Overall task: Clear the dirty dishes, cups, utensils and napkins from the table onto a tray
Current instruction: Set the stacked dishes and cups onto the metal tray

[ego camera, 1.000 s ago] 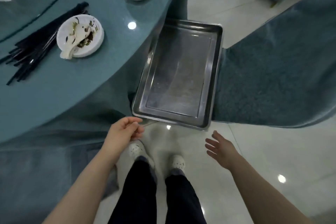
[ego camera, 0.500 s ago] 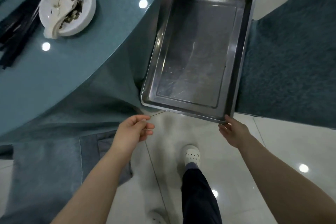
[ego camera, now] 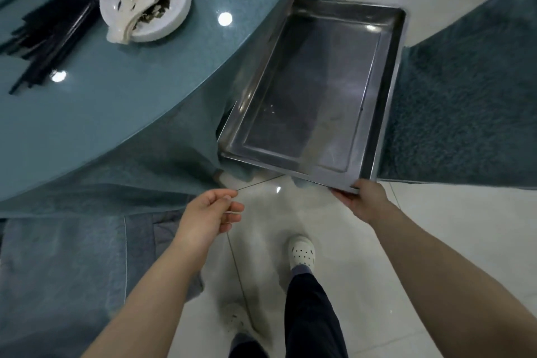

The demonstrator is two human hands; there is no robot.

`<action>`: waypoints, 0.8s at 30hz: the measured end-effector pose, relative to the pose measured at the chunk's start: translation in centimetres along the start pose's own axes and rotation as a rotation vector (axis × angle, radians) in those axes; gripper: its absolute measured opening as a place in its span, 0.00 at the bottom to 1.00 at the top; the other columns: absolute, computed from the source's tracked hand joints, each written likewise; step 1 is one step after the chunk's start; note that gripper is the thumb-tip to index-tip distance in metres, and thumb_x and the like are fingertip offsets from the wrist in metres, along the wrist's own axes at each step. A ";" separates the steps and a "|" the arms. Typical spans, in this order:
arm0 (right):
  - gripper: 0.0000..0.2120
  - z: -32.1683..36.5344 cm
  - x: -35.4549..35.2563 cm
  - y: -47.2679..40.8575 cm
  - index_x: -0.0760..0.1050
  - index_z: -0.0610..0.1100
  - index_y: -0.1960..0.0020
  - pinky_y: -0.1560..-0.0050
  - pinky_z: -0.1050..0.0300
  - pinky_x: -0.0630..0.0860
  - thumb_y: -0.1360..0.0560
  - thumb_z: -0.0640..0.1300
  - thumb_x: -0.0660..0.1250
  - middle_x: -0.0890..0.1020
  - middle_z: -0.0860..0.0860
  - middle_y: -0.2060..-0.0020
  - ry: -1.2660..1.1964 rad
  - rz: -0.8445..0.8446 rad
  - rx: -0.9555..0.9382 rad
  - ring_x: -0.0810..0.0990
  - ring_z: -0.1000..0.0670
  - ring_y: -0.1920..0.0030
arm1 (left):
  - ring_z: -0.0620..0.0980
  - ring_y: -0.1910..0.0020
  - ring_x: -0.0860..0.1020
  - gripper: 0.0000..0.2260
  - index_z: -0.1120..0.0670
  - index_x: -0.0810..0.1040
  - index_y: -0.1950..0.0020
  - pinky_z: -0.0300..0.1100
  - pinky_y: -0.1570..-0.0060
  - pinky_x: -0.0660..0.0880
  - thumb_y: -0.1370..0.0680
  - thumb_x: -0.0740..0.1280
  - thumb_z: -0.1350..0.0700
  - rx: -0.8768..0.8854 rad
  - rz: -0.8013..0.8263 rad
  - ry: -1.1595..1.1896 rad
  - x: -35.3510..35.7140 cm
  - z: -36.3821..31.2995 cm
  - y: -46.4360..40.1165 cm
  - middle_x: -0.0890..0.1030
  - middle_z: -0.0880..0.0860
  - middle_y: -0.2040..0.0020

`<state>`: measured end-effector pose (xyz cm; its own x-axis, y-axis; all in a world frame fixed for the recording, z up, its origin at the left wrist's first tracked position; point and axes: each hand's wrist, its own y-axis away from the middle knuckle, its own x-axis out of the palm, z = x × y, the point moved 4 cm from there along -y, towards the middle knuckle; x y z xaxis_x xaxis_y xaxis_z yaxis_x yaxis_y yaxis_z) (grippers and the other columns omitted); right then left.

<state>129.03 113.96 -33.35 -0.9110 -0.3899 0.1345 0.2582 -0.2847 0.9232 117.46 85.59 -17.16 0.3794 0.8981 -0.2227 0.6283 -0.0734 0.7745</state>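
Observation:
An empty steel tray (ego camera: 389, 75) rests between the round table's edge and a covered chair seat. My right hand (ego camera: 361, 202) grips the tray's near right corner, fingers under the rim. Below the tray's near left corner hovers my left hand (ego camera: 210, 213), loosely curled, holding nothing and clear of the tray. On the teal table (ego camera: 122, 113) stands a dirty white dish (ego camera: 171, 20) with a soiled white spoon (ego camera: 133, 26) and food scraps in it. Several black chopsticks (ego camera: 49, 38) lie in a bundle left of the dish.
A teal tablecloth (ego camera: 130, 183) hangs from the table edge in front of my left hand. A blue covered chair (ego camera: 465, 113) sits right of the tray and another (ego camera: 58, 270) at lower left. My legs and white shoes (ego camera: 302, 253) stand on the pale tiled floor.
I have stepped closer to the tray. My right hand reached forward and closed on the tray's near right corner. My left hand rose a little toward the tray's near left corner.

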 end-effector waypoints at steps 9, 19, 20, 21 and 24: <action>0.27 -3.5 1.3 11.4 0.69 0.34 0.35 0.67 0.48 0.81 0.32 0.22 0.52 0.82 0.38 0.54 -0.171 0.045 -0.248 0.83 0.37 0.59 | 0.45 0.66 0.81 0.09 0.50 0.78 0.48 0.40 0.62 0.74 0.19 0.59 0.59 0.195 0.109 -0.033 -6.4 1.1 2.5 0.86 0.50 0.60; 0.19 -9.4 -6.8 26.9 0.69 0.28 0.43 0.64 0.47 0.81 0.33 0.24 0.54 0.80 0.34 0.51 -0.218 -0.053 -0.414 0.83 0.33 0.56 | 0.49 0.65 0.79 0.15 0.54 0.68 0.33 0.39 0.67 0.72 0.20 0.62 0.59 0.207 0.145 -0.061 -11.6 3.8 6.7 0.82 0.54 0.55; 0.19 -9.7 -7.4 28.7 0.70 0.28 0.44 0.64 0.47 0.81 0.33 0.24 0.54 0.81 0.34 0.52 -0.228 -0.058 -0.444 0.83 0.34 0.58 | 0.49 0.64 0.79 0.19 0.55 0.65 0.29 0.40 0.67 0.73 0.20 0.63 0.58 0.212 0.150 -0.089 -11.7 3.9 7.4 0.81 0.55 0.53; 0.19 -9.9 -7.8 30.1 0.70 0.28 0.44 0.64 0.46 0.81 0.33 0.24 0.54 0.81 0.35 0.53 -0.232 -0.060 -0.466 0.84 0.34 0.58 | 0.50 0.62 0.79 0.23 0.55 0.63 0.27 0.41 0.65 0.75 0.20 0.64 0.55 0.217 0.151 -0.118 -11.5 3.9 7.7 0.80 0.56 0.49; 0.18 -10.4 -9.3 34.4 0.71 0.29 0.46 0.63 0.45 0.81 0.33 0.25 0.54 0.83 0.35 0.57 -0.256 -0.085 -0.548 0.84 0.36 0.59 | 0.52 0.55 0.81 0.32 0.52 0.53 0.22 0.50 0.52 0.79 0.21 0.64 0.47 0.246 0.159 -0.194 -10.1 2.9 9.4 0.73 0.57 0.33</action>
<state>149.72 98.64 -6.54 -0.9664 -0.1423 0.2140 0.2474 -0.7410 0.6243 121.54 74.51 -9.35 0.5929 0.7695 -0.2375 0.6867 -0.3291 0.6482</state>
